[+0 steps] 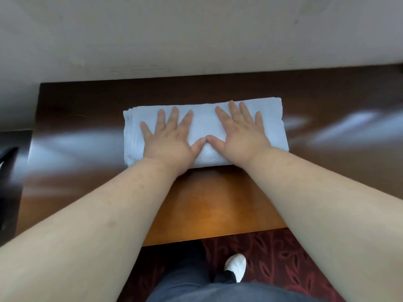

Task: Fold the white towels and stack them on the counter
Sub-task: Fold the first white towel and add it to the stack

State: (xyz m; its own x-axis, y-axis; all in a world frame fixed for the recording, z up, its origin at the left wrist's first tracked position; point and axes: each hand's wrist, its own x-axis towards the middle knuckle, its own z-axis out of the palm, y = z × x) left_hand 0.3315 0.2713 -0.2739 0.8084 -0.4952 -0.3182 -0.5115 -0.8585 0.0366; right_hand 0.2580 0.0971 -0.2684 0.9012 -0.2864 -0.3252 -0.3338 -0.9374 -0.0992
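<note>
A folded white towel (205,125) lies flat on the dark wooden counter (209,203), close to the wall. Its layered edges show at the left and far sides. My left hand (168,138) presses flat on the towel's left half with fingers spread and straight. My right hand (239,131) presses flat on the right half in the same way. The two thumbs touch near the towel's middle. I cannot see any other towel.
A pale wall (196,40) rises right behind the counter. A dark object (6,158) sits past the counter's left edge. Below the front edge are red patterned carpet (283,253), my dark trousers and a white shoe (236,265).
</note>
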